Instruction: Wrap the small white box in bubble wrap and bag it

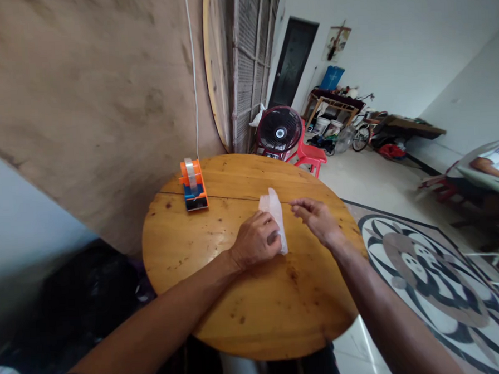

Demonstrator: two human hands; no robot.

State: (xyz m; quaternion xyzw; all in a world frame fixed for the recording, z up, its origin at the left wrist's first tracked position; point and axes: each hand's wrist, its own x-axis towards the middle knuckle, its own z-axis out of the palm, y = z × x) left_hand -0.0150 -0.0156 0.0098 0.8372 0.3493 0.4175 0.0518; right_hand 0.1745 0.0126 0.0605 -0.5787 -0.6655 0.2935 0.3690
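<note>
A whitish, thin, slightly see-through folded wrap [274, 208] lies on the round wooden table [233, 288]. My left hand [256, 237] rests on it, with curled fingers pressing its left side; part of the wrap is hidden beneath them. To the right, just apart from the wrap, my right hand [316, 217] is held low above the wood with thumb and forefinger pinched together. Whatever may be between those fingertips is too small to make out. An orange and blue tape dispenser [196, 185] with a roll of clear tape stands at the table's back left.
Behind the table are a dark fan [280, 130] and a red plastic chair [310, 153]. A brown board wall [101, 77] rises close on the left, beside a dark bag-like heap [84, 302]. Another person's arm [493, 168] shows at the far right.
</note>
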